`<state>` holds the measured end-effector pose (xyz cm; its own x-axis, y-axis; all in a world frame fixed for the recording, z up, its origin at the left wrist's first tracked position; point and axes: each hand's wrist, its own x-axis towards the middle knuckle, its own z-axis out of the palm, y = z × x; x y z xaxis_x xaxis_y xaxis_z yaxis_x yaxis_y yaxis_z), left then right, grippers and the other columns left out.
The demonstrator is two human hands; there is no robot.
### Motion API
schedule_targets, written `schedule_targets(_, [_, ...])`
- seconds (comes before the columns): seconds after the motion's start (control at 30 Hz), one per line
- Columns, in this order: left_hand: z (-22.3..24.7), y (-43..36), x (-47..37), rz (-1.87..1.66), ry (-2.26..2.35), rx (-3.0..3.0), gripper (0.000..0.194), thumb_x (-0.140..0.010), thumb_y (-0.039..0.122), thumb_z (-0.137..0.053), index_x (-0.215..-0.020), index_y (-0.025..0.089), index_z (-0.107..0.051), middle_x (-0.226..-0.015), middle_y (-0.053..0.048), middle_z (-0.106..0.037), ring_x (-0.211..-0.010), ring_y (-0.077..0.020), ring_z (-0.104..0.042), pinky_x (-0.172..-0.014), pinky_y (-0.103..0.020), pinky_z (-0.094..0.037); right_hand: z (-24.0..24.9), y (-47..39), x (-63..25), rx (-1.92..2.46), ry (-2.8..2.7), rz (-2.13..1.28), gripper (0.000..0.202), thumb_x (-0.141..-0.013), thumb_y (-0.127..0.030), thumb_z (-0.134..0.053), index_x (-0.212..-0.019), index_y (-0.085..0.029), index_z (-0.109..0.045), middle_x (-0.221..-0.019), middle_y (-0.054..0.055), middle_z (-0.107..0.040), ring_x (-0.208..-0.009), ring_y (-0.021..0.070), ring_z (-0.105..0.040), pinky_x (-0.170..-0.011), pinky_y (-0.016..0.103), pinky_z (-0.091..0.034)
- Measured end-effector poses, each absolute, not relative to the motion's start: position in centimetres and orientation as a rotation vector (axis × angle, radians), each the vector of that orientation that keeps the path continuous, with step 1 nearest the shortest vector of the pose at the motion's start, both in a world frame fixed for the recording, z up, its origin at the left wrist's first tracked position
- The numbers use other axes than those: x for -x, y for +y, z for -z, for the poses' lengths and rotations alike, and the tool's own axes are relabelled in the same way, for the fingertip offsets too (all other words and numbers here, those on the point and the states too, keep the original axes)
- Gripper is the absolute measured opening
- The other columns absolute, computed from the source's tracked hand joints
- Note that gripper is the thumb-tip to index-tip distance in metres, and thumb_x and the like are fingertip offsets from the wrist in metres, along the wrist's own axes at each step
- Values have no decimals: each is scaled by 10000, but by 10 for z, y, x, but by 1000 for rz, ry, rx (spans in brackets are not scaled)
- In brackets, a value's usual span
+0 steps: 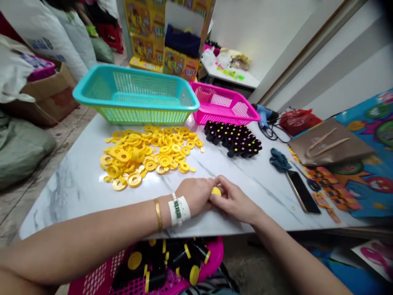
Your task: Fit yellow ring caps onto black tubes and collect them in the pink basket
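Observation:
My left hand (198, 194) and my right hand (236, 201) meet just above the front part of the table. A small yellow round piece (216, 191) shows between them, with my right thumb and fingers closed about it. The fingers of my left hand curl inward, so whatever they grip is hidden. Beyond my hands lies a loose heap of yellow plastic rings (150, 151) with small tabs. To its right, black cylinders (235, 138) with yellow or pink ends stand packed in a group. Below the table edge, a pink basket (219, 250) holds black cylinders with yellow caps (135, 260).
A turquoise basket (135, 105) and a pink basket (227, 92) stand along the far table side. Rightward lie a phone (302, 192), dark cloth (279, 159), scissors (313, 184), a brown bag (331, 143) and a blue tool (265, 114). Sacks (24, 147) stand on the floor.

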<state>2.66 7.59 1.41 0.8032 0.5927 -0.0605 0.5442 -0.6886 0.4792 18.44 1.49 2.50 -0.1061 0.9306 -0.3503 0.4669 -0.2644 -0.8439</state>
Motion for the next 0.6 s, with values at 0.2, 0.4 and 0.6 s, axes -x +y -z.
schedule_targets(0.2, [-49,116,11,-133,671,-2755,157,-740,183,-660,-896,180,-640,-903,-54,-688,-779,-224,-660,-621,-288,-452,-29,-20,-157,1553,-1673,-1533,242,-690,-116,-584,-878,-228,-480,-545,-116,-430,-450,59,-338,-394,151,-238])
schedule_targets(0.4, [-40,138,-45,-361,934,-2480,445,-795,569,-632,-951,152,-635,-902,-79,-673,-861,-239,-643,-757,-334,-489,-3,-44,-135,1561,-2015,-1556,373,-633,-323,-792,-901,-219,-555,-506,-115,-443,-421,71,-438,-419,151,-315])
schedule_targets(0.6, [-18,156,-149,-454,1188,-2325,834,-669,722,-671,-1189,97,-485,-1184,-197,-573,-1050,-327,-622,-817,-390,-518,2,-41,-142,1349,-2137,-1331,338,-749,-476,-733,-923,-201,-638,-513,-88,-488,-408,62,-419,-435,156,-338])
